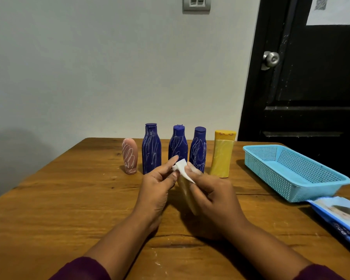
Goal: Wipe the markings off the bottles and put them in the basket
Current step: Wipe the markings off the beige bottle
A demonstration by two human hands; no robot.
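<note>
Five bottles stand in a row at the back of the wooden table (69,199), all scribbled with white marks: a pink bottle (129,156), three blue bottles (151,150) (178,145) (199,150) and a yellow bottle (222,156). In front of them my left hand (158,186) and my right hand (212,197) both hold a white wipe (183,168). Its lower part hangs blurred between my palms. Neither hand touches a bottle. The light blue basket (303,184) lies at the right with nothing in it.
A blue pack of wipes (339,215) lies at the right table edge, just in front of the basket. A black door with a round knob (271,59) stands behind the basket. A pale wall is behind the bottles.
</note>
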